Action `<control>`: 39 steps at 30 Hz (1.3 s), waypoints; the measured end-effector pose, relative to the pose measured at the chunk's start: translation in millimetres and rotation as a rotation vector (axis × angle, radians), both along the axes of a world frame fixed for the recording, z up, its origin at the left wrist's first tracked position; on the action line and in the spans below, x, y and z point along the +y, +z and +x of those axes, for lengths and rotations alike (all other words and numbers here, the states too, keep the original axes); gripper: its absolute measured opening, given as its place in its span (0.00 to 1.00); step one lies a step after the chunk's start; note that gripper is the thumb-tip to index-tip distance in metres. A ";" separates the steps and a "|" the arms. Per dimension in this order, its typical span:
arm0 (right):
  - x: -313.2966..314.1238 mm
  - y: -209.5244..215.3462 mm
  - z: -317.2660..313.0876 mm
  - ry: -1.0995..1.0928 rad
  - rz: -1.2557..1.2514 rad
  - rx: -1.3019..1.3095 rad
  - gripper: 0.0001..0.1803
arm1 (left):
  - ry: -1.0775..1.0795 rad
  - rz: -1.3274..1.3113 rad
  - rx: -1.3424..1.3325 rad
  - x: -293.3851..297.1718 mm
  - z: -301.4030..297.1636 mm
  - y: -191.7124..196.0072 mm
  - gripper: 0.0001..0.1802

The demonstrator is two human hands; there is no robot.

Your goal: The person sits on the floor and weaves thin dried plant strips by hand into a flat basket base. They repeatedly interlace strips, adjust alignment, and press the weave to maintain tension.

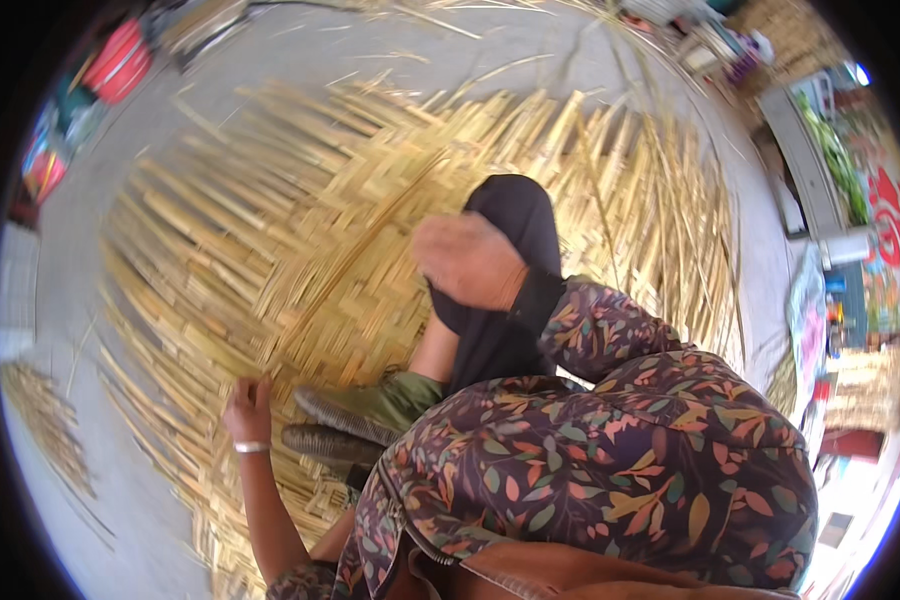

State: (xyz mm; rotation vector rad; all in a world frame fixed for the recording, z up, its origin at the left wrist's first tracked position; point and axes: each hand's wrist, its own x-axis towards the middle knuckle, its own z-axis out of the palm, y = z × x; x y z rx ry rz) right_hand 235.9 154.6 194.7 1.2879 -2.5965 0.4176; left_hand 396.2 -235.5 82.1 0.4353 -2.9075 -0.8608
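Note:
A large mat of split reed strips (355, 275) lies on the floor under me, woven in the middle, with loose strip ends fanning out around it. At the mat's left part, my left hand (248, 408) is closed with its fingers down among the strips; what they grip, if anything, is hidden. A silvery bracelet (252, 448) circles that wrist. My right hand (467, 260) is raised over my dark-clad knee (515, 205), smeared by motion, and its fingers cannot be made out. Long thin strips (370, 228) lie slantwise across the weave.
My shoes (335, 425) rest on the mat beside my left hand. A bundle of thin stalks (50, 425) lies on the grey floor at far left. A red bucket (118, 62) stands at the upper left. Green leafy stuff (835, 160) lies by a grey box-like stand (800, 150) at the right.

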 end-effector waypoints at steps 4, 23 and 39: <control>89.9 15.0 -11.5 -0.487 -0.233 0.197 0.13 | -0.038 0.024 0.036 3.4 7.0 -9.9 0.13; 267.7 -49.7 8.8 -1.064 -1.229 -1.105 0.14 | 0.135 0.154 -0.031 -8.4 14.3 -2.6 0.15; 350.2 -118.8 54.5 -1.634 -0.028 -0.339 0.21 | 0.079 0.406 -0.059 24.1 22.5 -9.2 0.11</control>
